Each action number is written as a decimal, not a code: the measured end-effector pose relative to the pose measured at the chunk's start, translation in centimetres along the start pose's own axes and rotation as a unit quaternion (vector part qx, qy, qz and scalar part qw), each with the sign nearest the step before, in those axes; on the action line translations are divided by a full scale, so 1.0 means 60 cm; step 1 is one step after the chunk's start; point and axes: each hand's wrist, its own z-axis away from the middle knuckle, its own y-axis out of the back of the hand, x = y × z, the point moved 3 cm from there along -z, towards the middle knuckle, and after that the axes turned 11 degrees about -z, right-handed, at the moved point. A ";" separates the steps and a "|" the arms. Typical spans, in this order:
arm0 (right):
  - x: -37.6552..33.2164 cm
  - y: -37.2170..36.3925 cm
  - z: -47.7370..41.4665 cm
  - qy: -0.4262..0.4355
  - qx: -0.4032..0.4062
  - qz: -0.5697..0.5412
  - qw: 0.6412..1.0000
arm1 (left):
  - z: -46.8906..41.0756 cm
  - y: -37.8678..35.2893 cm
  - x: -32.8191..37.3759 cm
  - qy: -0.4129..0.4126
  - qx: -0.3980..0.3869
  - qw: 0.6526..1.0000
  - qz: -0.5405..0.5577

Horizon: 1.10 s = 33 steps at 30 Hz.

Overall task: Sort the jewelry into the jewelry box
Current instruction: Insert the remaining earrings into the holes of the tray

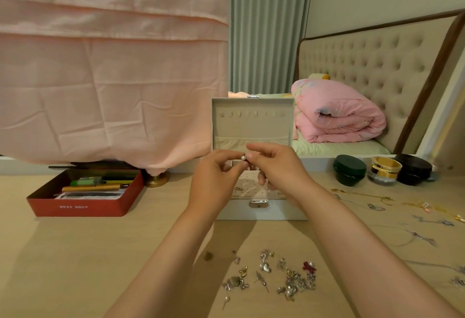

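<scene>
both hands, left hand (214,174) and right hand (274,166), pinch a pearl earring (243,158) above the open jewelry box (261,210); loose jewelry (289,277) lies near on the counter (75,254).

The table (75,254) lies bare at its near left corner and between the red tray (75,208) and the jewelry box (276,213). Its upright lid (251,126) walls off the far edge's middle; jars (349,170) crowd the far right, necklaces (377,202) the right edge, loose earrings (289,280) the near edge. Left hand (214,179) and right hand (279,169), pinching a pearl earring (243,158), hang over the open box.
</scene>
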 end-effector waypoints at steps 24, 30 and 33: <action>0.031 -0.015 -0.068 -0.020 -0.049 0.105 0.993 | -0.054 -0.014 -0.077 -0.025 -0.051 0.993 -0.102; 0.058 -0.001 -0.077 0.033 -0.043 0.349 0.935 | -0.052 -0.027 -0.102 -0.107 -0.105 0.947 -0.285; 0.056 -0.009 -0.073 0.056 -0.065 0.430 0.899 | -0.050 -0.031 -0.101 -0.123 -0.127 0.938 -0.298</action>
